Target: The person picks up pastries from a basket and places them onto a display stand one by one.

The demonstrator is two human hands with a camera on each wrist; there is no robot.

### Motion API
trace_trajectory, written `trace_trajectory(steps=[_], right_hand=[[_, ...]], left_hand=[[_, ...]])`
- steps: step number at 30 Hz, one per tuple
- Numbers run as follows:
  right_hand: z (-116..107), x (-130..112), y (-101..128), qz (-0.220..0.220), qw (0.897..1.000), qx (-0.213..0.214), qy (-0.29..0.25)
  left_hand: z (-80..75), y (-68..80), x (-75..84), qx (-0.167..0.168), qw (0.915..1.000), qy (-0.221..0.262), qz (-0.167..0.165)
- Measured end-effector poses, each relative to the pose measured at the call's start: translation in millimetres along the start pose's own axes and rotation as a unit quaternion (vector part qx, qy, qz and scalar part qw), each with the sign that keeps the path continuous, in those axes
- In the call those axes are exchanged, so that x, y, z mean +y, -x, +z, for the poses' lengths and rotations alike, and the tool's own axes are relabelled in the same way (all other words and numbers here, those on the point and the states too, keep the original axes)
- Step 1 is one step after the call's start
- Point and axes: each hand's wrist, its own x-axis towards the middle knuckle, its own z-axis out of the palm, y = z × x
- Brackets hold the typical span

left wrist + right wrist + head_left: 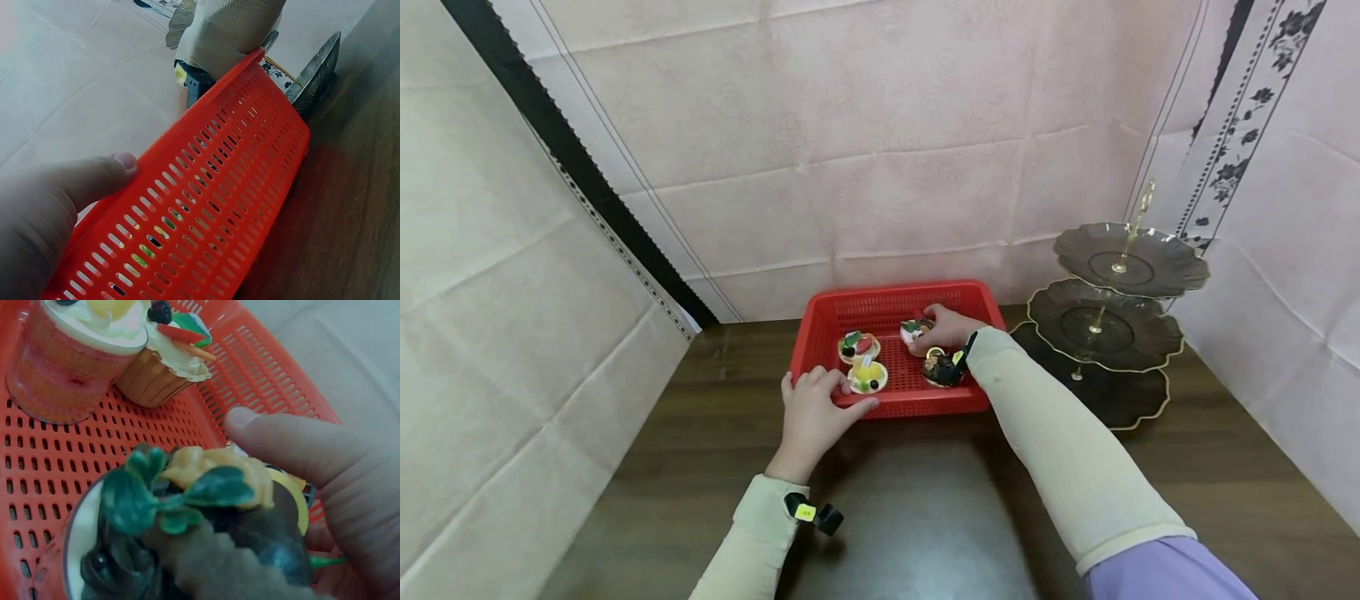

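A red perforated plastic basket (895,406) holds several decorated dessert cups. My left hand (814,410) grips its front left corner, with the thumb (119,169) at the rim. Inside the basket, my right hand (951,329) pinches a small cream-topped dessert (913,328) between thumb and fingers; the fingers hide part of it. Nearer me is a chocolate-topped dessert (187,544) with green leaves, under the right wrist. On the left side stand a clear pink cup (69,375) topped with cream and yellow fruit, and a cupcake (156,375) in a brown ridged wrapper with berries.
A three-tier dark plate stand (1105,325) with wavy gold edges and a gold central rod stands right of the basket, close to the right forearm. The brown wooden table (700,483) is bordered by pale cloth walls (895,167) at the back and sides.
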Motion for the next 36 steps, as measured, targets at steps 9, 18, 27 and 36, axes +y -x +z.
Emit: trace_trajectory(steps=[9, 18, 27, 36], right_hand=[[-3, 9, 1, 0.017, 0.999, 0.017, 0.022], [-4, 1, 7, 0.032, 0.998, 0.028, 0.039], [-8, -3, 2, 0.029, 0.996, 0.053, 0.066], [-13, -8, 4, -0.014, 0.992, 0.104, 0.067]], left_hand=[[6.2, 1.0, 7.1, 0.005, 0.9998, 0.008, 0.018], [6.4, 0.0, 6.2, 0.010, 0.9998, 0.007, 0.014], [2.9, -0.9, 3.5, 0.019, 0.9995, 0.007, 0.024], [1.3, 1.0, -3.2, 0.014, 0.9998, -0.006, 0.012]])
